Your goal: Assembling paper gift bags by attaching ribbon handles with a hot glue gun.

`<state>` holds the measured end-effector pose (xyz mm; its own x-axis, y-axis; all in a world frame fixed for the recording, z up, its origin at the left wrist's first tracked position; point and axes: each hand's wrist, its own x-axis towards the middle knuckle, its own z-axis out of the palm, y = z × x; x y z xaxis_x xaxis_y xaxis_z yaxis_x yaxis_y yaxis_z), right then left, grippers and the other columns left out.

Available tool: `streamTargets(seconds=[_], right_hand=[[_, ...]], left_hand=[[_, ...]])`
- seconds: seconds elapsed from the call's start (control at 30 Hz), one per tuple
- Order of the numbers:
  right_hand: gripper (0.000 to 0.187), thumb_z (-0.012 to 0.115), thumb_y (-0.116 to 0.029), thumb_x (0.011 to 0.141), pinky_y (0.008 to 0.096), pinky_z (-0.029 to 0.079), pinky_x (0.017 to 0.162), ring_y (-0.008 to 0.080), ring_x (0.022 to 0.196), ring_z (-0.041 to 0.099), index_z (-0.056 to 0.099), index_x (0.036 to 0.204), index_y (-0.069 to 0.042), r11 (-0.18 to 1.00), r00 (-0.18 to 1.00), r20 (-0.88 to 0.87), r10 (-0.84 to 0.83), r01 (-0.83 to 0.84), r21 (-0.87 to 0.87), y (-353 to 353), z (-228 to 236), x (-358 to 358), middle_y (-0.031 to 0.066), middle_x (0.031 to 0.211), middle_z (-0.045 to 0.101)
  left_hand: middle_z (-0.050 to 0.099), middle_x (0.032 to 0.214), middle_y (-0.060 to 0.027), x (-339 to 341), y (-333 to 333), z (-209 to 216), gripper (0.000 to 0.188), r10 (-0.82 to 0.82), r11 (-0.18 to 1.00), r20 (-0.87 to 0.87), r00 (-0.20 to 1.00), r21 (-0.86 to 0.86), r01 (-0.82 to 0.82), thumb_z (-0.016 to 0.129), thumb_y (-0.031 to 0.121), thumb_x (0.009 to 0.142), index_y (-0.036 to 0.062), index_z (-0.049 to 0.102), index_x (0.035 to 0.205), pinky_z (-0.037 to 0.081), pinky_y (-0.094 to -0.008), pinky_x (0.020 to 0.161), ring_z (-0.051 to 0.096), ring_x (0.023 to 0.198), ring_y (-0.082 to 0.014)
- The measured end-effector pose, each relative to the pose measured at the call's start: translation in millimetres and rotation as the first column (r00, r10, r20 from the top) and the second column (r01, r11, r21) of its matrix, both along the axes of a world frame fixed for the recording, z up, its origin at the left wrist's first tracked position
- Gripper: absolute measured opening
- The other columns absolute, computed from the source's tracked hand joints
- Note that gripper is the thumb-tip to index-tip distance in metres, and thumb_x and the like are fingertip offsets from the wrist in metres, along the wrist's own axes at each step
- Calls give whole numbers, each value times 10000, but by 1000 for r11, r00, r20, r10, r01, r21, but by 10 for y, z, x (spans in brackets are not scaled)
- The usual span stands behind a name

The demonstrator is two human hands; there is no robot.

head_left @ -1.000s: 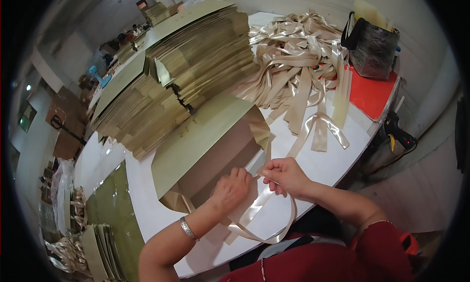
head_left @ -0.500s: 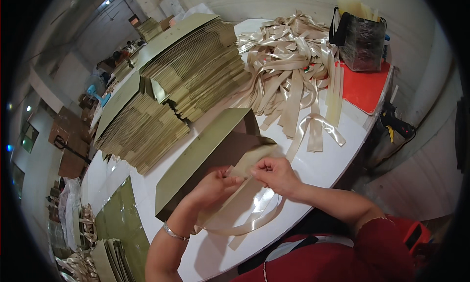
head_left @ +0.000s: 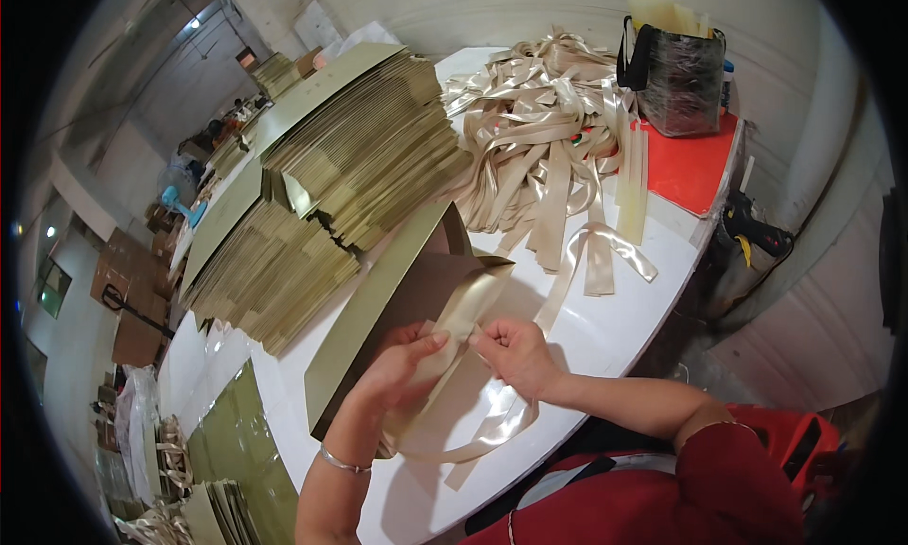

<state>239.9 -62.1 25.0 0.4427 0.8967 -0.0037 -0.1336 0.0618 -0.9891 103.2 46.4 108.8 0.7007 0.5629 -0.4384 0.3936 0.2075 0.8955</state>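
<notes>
An opened gold cardboard box [head_left: 374, 309], brownish inside, stands tilted on the white table in front of me. My left hand [head_left: 402, 363] reaches into it, fingers behind the near flap [head_left: 480, 294] and thumb in front, gripping it. Against the outside of that same flap, my right hand [head_left: 517, 356] pinches thumb to forefinger at a shiny champagne satin ribbon [head_left: 506, 424]. The ribbon curves in a loop below both hands toward the box's lower end. What lies between the right fingertips is mostly hidden.
Tall stacks of flat gold cardboard [head_left: 359, 138] stand behind the box. A heap of loose ribbons [head_left: 544, 120] lies at the back, beside a red sheet [head_left: 689, 172] and a black bag [head_left: 683, 86] with pale strips. A black glue gun [head_left: 757, 233] hangs at the table's right edge.
My left fingers have gone deeper behind the flap, which now catches more light. The right hand stays pinched at the flap, slightly lower. The whole view has shifted a little.
</notes>
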Motion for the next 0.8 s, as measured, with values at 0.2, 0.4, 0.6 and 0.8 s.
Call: streamTargets(seconds=[0.2,0.4,0.6,0.8], right_hand=[[236,623,-213,872,258,497,467,117,499,558,573,779,-1,981,944,-291,157,-184,-66,-82,208,14,63,648,590],[264,631,-229,870,273,509,486,143,545,588,574,788,16,952,877,-453,161,-259,-164,-31,178,103,78,672,592],[295,633,-242,868,263,511,524,152,583,599,570,936,38,939,855,-464,231,-321,-124,-150,56,170,86,733,608],[433,653,-198,829,301,507,770,210,938,594,522,1161,48,956,320,900,-295,94,279,-400,121,309,191,1025,599]], left_hand=[[630,891,-45,40,27,124,294,-21,982,-187,982,182,56,672,262,813,5,639,953,446,-255,768,569,822,-116],[608,963,-95,165,143,-15,327,21,998,-230,973,68,-6,702,228,769,-12,619,975,435,-294,828,554,917,-160],[583,1037,-123,148,140,-297,356,168,980,-186,968,-73,-185,711,189,729,-15,614,1004,415,-332,856,513,1013,-201],[593,889,-103,191,-127,-174,442,107,796,-268,957,600,79,723,299,733,8,570,1029,479,-342,716,581,836,-237]])
